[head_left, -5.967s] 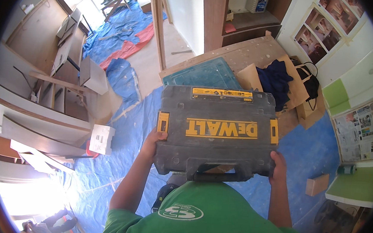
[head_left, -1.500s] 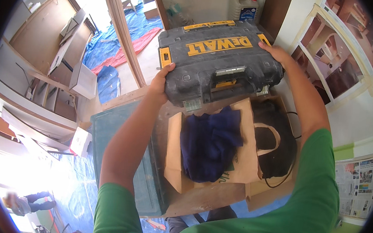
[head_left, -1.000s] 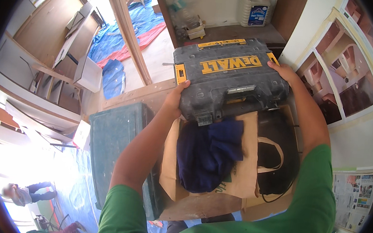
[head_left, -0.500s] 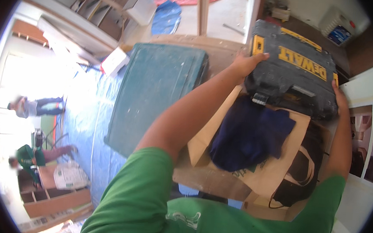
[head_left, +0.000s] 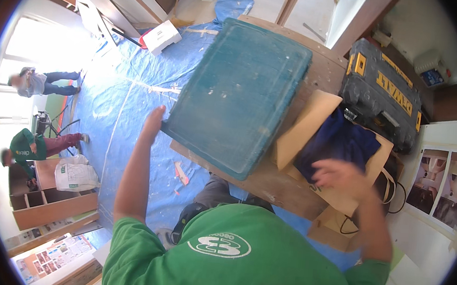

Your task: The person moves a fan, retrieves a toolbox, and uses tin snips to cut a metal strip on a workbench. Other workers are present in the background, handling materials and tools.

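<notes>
A large teal plastic case point(head_left: 242, 93) lies on the wooden tabletop, its near left corner beside my left hand point(head_left: 154, 122). The fingers of that hand are stretched out at the case's edge; whether they touch it is hard to see. My right hand point(head_left: 338, 176), blurred by motion, passes over an open brown paper bag point(head_left: 308, 129) with its fingers apart and nothing in them. Dark blue cloth point(head_left: 340, 142) fills the bag's mouth. Behind the bag sits a black and yellow tool case point(head_left: 383, 92), untouched by either hand.
A wooden tabletop point(head_left: 322, 69) carries the cases and bag. Blue sheeting point(head_left: 119, 119) covers the floor at left. Two people are there, one standing point(head_left: 44, 83) and one in green point(head_left: 32, 147) by a wooden cabinet point(head_left: 57, 207). A white jug point(head_left: 432, 72) stands at far right.
Both hands have let go of the black and yellow tool case. My left hand has moved left to the teal case, my right hand back over the paper bag. The view has shifted.
</notes>
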A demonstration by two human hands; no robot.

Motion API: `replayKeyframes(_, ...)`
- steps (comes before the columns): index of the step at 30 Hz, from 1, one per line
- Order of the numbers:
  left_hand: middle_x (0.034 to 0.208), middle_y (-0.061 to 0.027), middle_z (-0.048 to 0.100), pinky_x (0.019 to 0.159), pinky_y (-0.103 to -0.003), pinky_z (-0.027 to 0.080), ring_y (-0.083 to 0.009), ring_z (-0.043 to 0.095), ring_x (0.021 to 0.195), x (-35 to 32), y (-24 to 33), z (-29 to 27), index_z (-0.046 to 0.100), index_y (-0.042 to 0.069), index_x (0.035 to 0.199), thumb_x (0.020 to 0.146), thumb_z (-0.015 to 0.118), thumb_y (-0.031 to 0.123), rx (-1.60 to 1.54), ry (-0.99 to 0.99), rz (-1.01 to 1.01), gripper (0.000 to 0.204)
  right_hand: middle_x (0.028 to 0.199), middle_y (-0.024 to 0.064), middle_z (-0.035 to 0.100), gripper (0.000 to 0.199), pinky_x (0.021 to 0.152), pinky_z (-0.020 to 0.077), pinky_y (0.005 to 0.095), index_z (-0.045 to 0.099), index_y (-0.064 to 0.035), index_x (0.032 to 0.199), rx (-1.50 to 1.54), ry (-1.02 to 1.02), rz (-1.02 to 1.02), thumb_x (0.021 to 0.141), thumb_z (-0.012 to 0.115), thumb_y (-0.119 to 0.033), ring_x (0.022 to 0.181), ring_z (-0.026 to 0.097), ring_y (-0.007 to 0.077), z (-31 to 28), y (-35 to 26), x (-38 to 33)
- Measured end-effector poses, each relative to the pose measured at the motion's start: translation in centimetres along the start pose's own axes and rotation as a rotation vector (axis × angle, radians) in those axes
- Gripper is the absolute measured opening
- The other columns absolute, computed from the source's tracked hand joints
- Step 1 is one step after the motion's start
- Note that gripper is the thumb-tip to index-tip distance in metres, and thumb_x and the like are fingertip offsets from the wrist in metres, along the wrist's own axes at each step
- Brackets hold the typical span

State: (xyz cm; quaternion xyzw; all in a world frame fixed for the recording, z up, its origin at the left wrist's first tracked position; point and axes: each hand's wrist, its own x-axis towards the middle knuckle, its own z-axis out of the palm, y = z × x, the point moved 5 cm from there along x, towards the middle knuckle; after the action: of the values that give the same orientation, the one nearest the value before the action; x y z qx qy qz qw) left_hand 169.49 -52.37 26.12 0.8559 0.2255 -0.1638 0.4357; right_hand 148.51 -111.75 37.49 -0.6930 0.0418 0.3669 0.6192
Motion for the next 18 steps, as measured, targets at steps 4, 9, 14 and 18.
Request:
replayKeyframes(4,0.105,-0.0045,0.069,0.089,-0.032,0.045,-0.0161,0.058,0.094,-0.3,-3.3,2.2,0.07,0.0,0.119,0.106,0.051,0.047,-0.186,-0.178,0.071,0.053,0.126,0.0164,0.067,0.079,0.092,0.0555,0.0334,0.033,-0.0013,0.157,-0.328,0.162,0.157,0.098,0.069,-0.039,0.109,0.067,0.0207,14.0,0.5,8.0)
replayKeyframes(9,0.106,-0.0117,0.07,0.092,-0.033,0.046,-0.0192,0.061,0.101,-1.3,-1.5,2.2,0.068,-0.004,0.121,0.103,0.057,0.043,-0.139,-0.258,0.211,0.051,0.132,0.0168,0.06,0.076,0.086,0.0578,0.0368,0.036,-0.0018,0.154,0.001,0.371,0.311,0.099,0.064,-0.047,0.116,0.061,0.0237,20.7,-0.1,12.1)
replayKeyframes(14,0.124,-0.0239,0.068,0.104,-0.041,0.045,-0.0352,0.063,0.118,-3.3,0.5,1.6,0.061,-0.006,0.13,0.1,0.06,0.037,0.057,-0.248,0.505,0.052,0.132,0.0155,0.058,0.074,0.081,0.0597,0.0411,0.045,-0.0011,0.144,-0.023,0.539,0.448,0.097,0.065,-0.054,0.115,0.06,0.0245,21.8,-1.4,13.2)
replayKeyframes(18,0.129,-0.0252,0.065,0.105,-0.042,0.047,-0.0372,0.063,0.12,-3.3,-0.3,0.5,0.058,-0.005,0.135,0.098,0.063,0.035,-0.082,-0.297,0.565,0.054,0.131,0.0156,0.059,0.081,0.081,0.06,0.0395,0.046,0.0008,0.143,-0.105,0.609,0.506,0.093,0.067,-0.059,0.113,0.061,0.0238,22.3,-1.7,13.9)
